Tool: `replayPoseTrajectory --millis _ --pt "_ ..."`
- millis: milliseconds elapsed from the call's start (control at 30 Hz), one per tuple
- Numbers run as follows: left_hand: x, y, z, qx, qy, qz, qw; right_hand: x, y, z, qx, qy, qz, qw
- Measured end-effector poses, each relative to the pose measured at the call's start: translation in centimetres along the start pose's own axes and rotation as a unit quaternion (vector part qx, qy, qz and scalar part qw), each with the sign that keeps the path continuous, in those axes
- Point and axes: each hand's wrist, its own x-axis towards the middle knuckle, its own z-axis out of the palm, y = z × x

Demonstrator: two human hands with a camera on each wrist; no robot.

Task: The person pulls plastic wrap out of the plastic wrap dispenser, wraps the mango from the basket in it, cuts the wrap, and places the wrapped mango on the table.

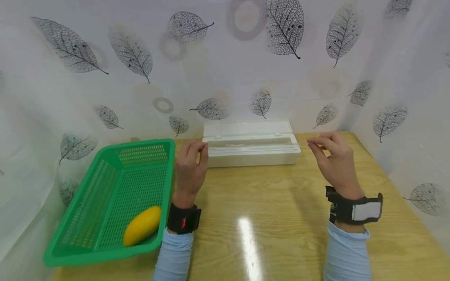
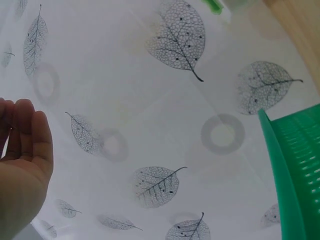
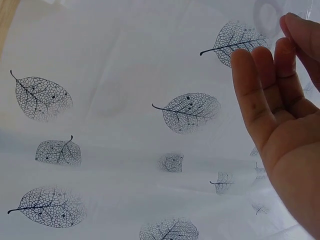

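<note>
A white cling film box (image 1: 251, 158) lies lengthwise at the back of the table, its lid (image 1: 247, 127) raised. Inside runs a shiny, see-through roll of cling film (image 1: 242, 143). My left hand (image 1: 191, 166) is at the box's left end, thumb and fingertips pinched together. Off the right end, my right hand (image 1: 335, 160) pinches in the same way, thumb against forefinger. A faint clear edge of film shows near the right fingertips; the rest of the film between the hands is hardly visible. In the right wrist view the other fingers (image 3: 250, 85) are bent loosely.
To the left stands a green plastic basket (image 1: 171, 168) with a yellow mango-like fruit (image 1: 142, 226) in its near right corner. A leaf-patterned white sheet (image 1: 225, 70) hangs behind and along the sides of the wooden table (image 1: 267, 218).
</note>
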Motion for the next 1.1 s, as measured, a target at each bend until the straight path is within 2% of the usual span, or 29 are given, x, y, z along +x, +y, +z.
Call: replayPoseTrajectory --millis 167,567,833,933,1100 --pt "-0.2 0.4 -0.4 -0.007 -0.002 -0.001 1.0 -0.2 -0.2 -0.2 -0.001 0.003 -0.004 1.0" --pt "-0.7 1.1 -1.3 0.01 -0.012 0.005 0.9999 -0.4 -1.3 -1.1 -0.008 -0.002 -0.01 1.0" --pt "-1.4 1.6 -1.9 0.011 -0.019 0.022 0.9995 -0.8 -1.7 -2.0 -0.009 -0.009 -0.024 1.0" --pt "-1.7 2.0 -2.2 0.011 -0.02 0.014 0.9996 -1.0 -1.9 -2.4 -0.015 -0.022 -0.026 0.999" --pt "-1.9 3.1 -2.7 0.02 -0.025 -0.019 0.9993 -1.4 -2.2 -2.9 -0.018 -0.05 -0.027 0.998"
